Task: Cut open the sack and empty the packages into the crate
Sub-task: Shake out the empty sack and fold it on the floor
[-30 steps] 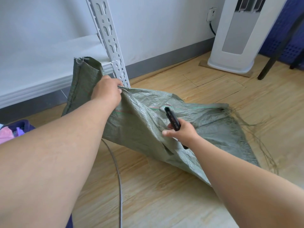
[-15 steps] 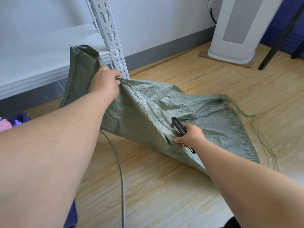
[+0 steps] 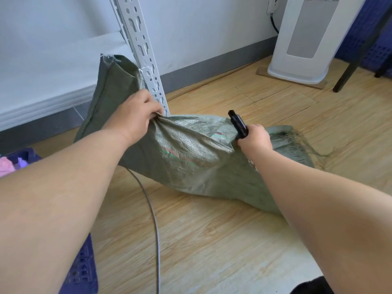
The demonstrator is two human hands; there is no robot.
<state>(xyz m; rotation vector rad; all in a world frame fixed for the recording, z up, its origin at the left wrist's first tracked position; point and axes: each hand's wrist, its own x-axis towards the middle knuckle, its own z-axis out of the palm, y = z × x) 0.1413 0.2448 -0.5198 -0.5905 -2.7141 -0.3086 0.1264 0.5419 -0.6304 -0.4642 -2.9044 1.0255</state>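
A green woven sack (image 3: 191, 158) lies limp on the wooden floor, its frayed end trailing threads to the right. My left hand (image 3: 135, 114) grips a bunched fold of the sack near the shelf post and lifts it. My right hand (image 3: 254, 139) holds a black cutter (image 3: 238, 124) with its tip pointing up and away, and rests against the sack's upper edge. A purple perforated crate (image 3: 82, 270) shows at the lower left under my left forearm, with pink and purple packages (image 3: 7, 166) at the far left edge.
A white slotted shelf post (image 3: 142, 52) and a low white shelf (image 3: 42, 90) stand behind the sack. A grey cable (image 3: 156, 230) runs across the floor. A white tower appliance (image 3: 305, 39) and a dark slanted leg (image 3: 356, 52) stand at the back right.
My right hand with the cutter has risen from the sack's lower middle to its upper edge. My left hand keeps its grip on the fold and holds the fabric up.
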